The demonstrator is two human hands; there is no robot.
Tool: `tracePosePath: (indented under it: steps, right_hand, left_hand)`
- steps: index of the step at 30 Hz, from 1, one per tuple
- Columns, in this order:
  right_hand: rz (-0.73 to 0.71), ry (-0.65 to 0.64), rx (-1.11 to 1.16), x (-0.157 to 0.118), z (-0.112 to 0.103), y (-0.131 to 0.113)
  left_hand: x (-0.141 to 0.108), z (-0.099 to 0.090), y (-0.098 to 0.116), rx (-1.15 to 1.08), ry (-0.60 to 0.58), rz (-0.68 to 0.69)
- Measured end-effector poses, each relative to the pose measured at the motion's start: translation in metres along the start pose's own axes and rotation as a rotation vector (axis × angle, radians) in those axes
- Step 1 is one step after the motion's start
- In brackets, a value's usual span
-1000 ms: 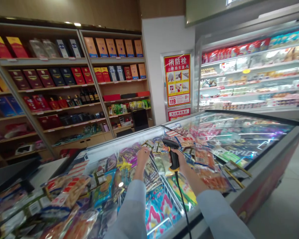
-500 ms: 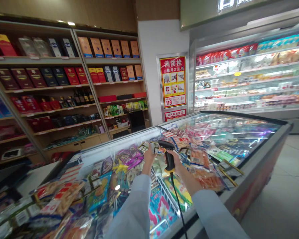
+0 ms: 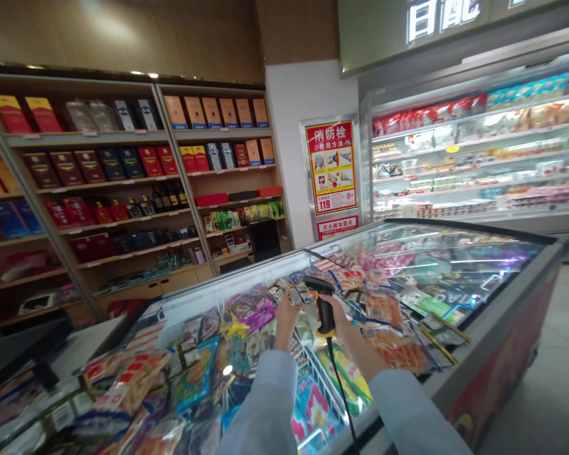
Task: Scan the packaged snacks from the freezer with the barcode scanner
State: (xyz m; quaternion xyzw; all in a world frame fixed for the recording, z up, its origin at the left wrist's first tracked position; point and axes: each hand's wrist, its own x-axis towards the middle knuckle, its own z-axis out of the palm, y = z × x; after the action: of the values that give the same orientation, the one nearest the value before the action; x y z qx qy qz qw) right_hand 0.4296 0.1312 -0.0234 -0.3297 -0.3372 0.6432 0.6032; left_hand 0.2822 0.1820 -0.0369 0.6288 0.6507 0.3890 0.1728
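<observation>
My right hand (image 3: pixel 337 316) is wrapped round the grip of a black and yellow barcode scanner (image 3: pixel 326 313), whose head points left and whose cable hangs down toward me. Close by on the left, my left hand (image 3: pixel 288 313) is closed on the edge of a food packet (image 3: pixel 294 296) with a pale, printed face, partly hidden by the fingers. Both hands are above a chest freezer full of packaged food. Purple packets (image 3: pixel 256 306) lie left of my left hand, and clear bags of orange-brown food (image 3: pixel 384 308) lie right of the scanner.
The freezer's rim (image 3: pixel 483 316) runs along the right, with a glass lid (image 3: pixel 455 253) over its far part. More packets (image 3: pixel 123 379) are piled at near left. A white wire divider (image 3: pixel 320 373) stands below my hands. Shelves of boxes (image 3: pixel 90 167) and a lit display fridge (image 3: pixel 474 151) stand behind.
The view has tilted up, so the surroundings sit lower in the picture. Both hands keep nearly the same places, with the scanner still in my right hand and facing the left hand.
</observation>
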Motion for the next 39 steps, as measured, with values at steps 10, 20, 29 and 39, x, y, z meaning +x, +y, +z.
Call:
tracePosePath:
  steps: [10,20,29,39]
  right_hand:
    - [-0.130,0.003,-0.079,-0.008,0.008,-0.007]
    - [-0.176,-0.120,-0.224,-0.006,0.006,-0.005]
    - [-0.206,-0.147,-0.175,-0.005,0.002,-0.003]
    - [-0.200,-0.129,-0.143,-0.005,0.003,-0.006]
  left_hand:
    - [0.002,-0.010,-0.019,-0.203,0.236,0.130]
    - [0.006,-0.031,-0.019,-0.310,0.601,0.232]
    - [-0.006,-0.032,-0.002,-0.332,0.562,0.311]
    - [-0.005,-0.037,-0.003,-0.342,0.534,0.295]
